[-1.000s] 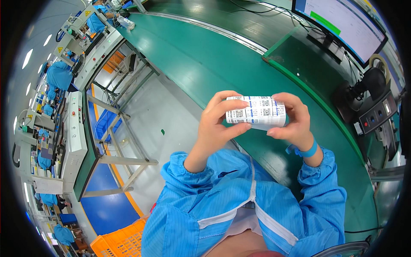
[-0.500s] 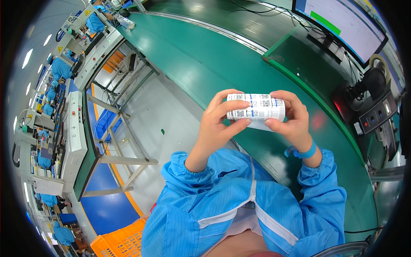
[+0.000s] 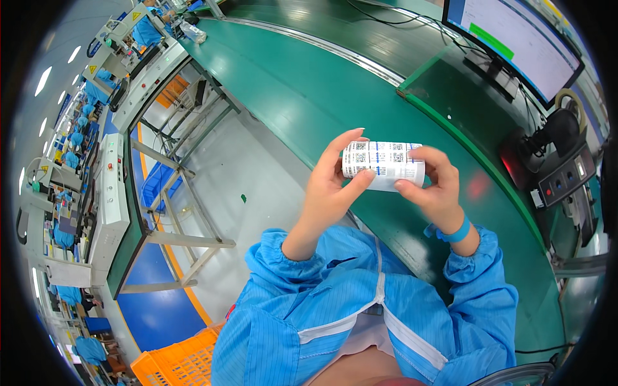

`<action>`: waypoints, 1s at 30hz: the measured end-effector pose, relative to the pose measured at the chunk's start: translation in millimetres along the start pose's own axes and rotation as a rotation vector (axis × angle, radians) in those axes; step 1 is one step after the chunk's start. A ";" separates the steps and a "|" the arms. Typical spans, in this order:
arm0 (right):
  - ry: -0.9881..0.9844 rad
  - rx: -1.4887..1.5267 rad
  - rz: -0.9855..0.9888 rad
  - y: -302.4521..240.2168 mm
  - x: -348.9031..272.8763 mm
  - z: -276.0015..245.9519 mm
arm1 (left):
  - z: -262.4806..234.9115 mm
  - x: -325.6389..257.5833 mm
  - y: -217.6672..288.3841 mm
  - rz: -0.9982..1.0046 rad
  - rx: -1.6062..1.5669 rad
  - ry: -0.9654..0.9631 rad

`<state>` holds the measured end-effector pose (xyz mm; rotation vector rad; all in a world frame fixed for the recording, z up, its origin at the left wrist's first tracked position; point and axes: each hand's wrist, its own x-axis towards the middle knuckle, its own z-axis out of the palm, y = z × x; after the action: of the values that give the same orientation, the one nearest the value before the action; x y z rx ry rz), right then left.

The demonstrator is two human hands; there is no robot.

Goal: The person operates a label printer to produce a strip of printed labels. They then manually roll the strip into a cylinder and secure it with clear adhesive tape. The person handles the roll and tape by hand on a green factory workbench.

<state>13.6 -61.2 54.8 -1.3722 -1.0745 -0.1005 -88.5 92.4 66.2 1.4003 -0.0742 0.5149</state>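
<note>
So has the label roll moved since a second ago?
Barely: the label roll stays between left hand and right hand over the green conveyor.

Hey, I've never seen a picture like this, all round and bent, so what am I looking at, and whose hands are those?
The picture comes from a wide fisheye camera worn on a person's head, looking down, which is why straight edges bend. The hands are that person's own, in blue smock sleeves. The left hand and the right hand together hold a white roll of printed labels, lying sideways between the fingertips. The right wrist wears a blue wristband. Below and beyond runs a long green workbench, with a computer monitor at its far right. An orange plastic crate sits on the floor at lower left.
</note>
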 end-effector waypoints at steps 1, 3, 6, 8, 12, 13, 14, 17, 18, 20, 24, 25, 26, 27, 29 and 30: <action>0.026 0.095 0.103 -4.4 0.2 4.4 | -0.6 0.0 -2.4 0.013 -0.003 0.008; 0.024 0.184 0.215 -7.3 0.0 6.4 | -0.3 -0.4 -6.5 0.041 -0.018 0.012; -0.031 0.154 0.206 -4.3 -1.6 6.2 | 5.1 -3.1 -8.4 0.081 -0.070 0.000; -0.033 0.117 0.156 -3.4 -2.5 7.2 | 11.4 -3.9 -5.9 0.095 -0.126 -0.009; -0.036 -0.140 -0.053 -5.1 1.9 3.9 | 20.3 -2.2 -18.2 0.073 -0.335 0.036; -0.036 -0.173 -0.069 -8.9 3.9 2.0 | 20.1 -1.8 -22.6 0.062 -0.391 0.019; -0.037 -0.207 -0.085 -11.8 5.7 0.3 | 19.6 -1.3 -25.0 0.051 -0.447 0.002; -0.125 -0.206 -0.128 -14.6 7.5 -5.9 | 13.9 -1.4 -23.1 -0.051 -0.531 -0.018; -0.139 -0.219 -0.140 -16.5 9.0 -6.8 | 7.4 -1.3 -24.4 -0.079 -0.490 -0.059; -0.168 -0.244 -0.164 -21.0 12.8 -8.9 | -7.3 -0.3 -29.0 -0.135 -0.406 -0.141; -0.282 -0.287 -0.114 -25.5 15.2 -16.9 | -10.4 -0.5 -24.8 -0.138 -0.383 -0.128; -0.288 -0.290 -0.124 -25.5 16.5 -17.1 | -12.3 0.1 -26.5 -0.147 -0.388 -0.148; -0.295 -0.292 -0.134 -26.0 17.4 -17.5 | -13.9 0.0 -27.1 -0.157 -0.393 -0.168; -0.330 -0.295 -0.104 -27.4 17.9 -20.2 | -13.7 0.0 -25.1 -0.205 -0.410 -0.187; -0.402 -0.302 -0.045 -30.6 18.7 -26.7 | -12.9 0.0 -17.4 -0.302 -0.442 -0.225; -0.430 -0.271 -0.050 -31.3 19.7 -28.0 | -13.6 -0.2 -15.0 -0.336 -0.450 -0.284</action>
<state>20.4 -82.4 95.5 -1.6556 -1.4947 0.0160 -86.2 104.1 49.8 1.0064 -0.1698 0.0106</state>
